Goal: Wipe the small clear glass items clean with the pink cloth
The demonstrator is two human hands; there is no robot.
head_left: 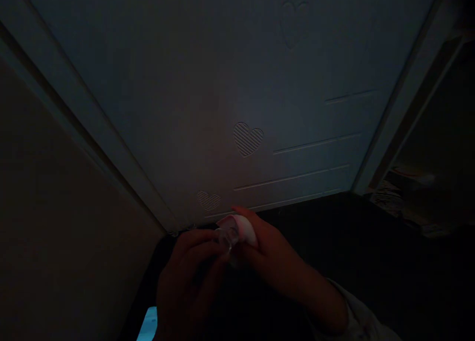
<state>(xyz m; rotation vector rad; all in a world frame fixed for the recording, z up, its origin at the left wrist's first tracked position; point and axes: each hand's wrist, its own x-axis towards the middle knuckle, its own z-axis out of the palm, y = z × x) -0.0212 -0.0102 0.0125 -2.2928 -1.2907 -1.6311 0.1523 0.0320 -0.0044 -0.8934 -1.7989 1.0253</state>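
Note:
In dim light, both hands meet at the lower middle of the head view. My right hand (274, 254) is closed around a small white-and-pink object with a curved rim (248, 230); its exact kind is too dark to make out. At its left side shows a clear, shiny plastic piece (227, 237). The fingertips of my left hand (191, 269) pinch this clear piece. Whether the two parts are joined cannot be seen. A light sleeve (358, 311) covers my right forearm.
A pale door (178, 93) with carved hearts and grooved lines stands in front of me. Brown wall (55, 207) rises on the left. At the lower left glows a lit screen (149, 324). Dim, cluttered items (389, 197) lie beyond the frame on the right.

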